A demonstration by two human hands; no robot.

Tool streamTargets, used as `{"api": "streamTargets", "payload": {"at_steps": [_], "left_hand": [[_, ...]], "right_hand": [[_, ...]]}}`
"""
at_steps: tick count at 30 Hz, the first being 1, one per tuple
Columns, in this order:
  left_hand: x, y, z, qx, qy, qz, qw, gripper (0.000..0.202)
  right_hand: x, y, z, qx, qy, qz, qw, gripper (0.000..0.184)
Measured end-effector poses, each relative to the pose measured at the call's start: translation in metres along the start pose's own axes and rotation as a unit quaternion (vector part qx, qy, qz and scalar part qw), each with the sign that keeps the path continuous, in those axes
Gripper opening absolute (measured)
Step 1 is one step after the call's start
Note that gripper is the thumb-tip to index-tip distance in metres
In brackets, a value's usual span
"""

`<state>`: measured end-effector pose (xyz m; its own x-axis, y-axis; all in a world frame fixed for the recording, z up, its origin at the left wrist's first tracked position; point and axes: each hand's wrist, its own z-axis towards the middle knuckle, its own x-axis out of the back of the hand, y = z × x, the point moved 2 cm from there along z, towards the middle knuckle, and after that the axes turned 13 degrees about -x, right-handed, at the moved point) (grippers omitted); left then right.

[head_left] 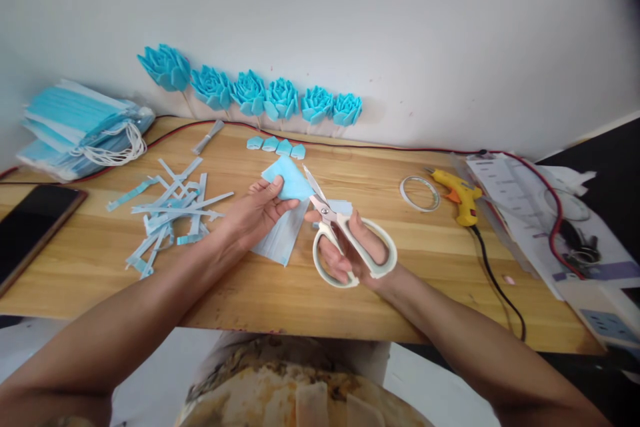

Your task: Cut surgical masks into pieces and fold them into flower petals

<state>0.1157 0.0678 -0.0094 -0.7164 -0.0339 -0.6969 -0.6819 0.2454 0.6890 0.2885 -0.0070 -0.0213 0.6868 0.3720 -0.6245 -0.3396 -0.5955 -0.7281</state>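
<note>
My left hand [255,210] pinches a folded piece of light blue mask fabric [290,180] above the wooden table [280,293]. My right hand [350,247] grips white-handled scissors [345,240], fingers through the loops, blades pointing up-left at the fabric's right edge. A flat piece of blue mask fabric [283,240] lies on the table under both hands. Several small cut blue petals [277,145] sit in a row just behind.
A pile of cut blue strips [170,210] lies left. A stack of face masks [83,127] and a phone [33,227] are far left. Blue fabric flowers [250,90] lean on the wall. Tape roll [419,192], yellow glue gun [459,195], cables and papers [530,213] are right.
</note>
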Motion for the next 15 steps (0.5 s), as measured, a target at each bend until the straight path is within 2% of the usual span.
{"api": "streamTargets", "payload": {"at_steps": [8, 15], "left_hand": [[0.0024, -0.0018, 0.0032, -0.011, 0.009, 0.002, 1.000, 0.023], [0.0003, 0.0032, 0.0037, -0.015, -0.013, 0.016, 1.000, 0.016]], "right_hand": [[-0.0012, -0.0016, 0.0016, -0.010, -0.022, 0.030, 0.999, 0.059], [0.0034, -0.0002, 0.0027, -0.032, -0.011, -0.015, 0.999, 0.071]]}}
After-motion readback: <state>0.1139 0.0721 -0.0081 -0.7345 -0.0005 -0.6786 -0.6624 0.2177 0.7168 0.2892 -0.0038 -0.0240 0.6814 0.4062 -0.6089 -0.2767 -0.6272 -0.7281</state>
